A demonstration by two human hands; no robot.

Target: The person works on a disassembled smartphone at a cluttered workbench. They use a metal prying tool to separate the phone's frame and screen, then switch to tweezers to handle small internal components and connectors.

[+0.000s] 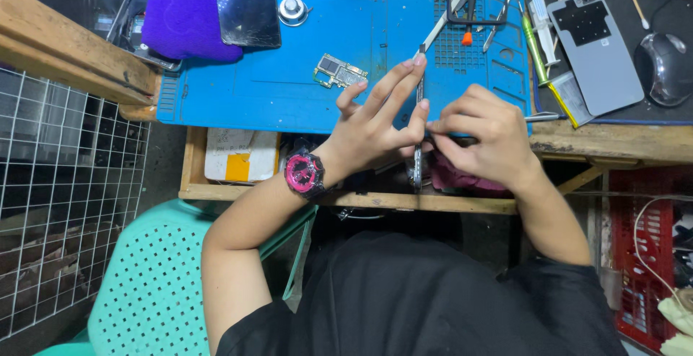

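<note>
My left hand, with a pink and black watch on its wrist, holds a thin phone body edge-on over the open drawer, fingers spread along its side. My right hand is closed and presses against the same phone's edge from the right; whether it pinches a small tool there is hidden. A small green circuit board lies on the blue work mat just beyond my left fingers.
A cracked dark screen panel and purple cloth lie at the mat's far left. Tweezers and tools sit at the back. A grey phone back cover, tubes and a mouse are on the right. A teal chair stands left.
</note>
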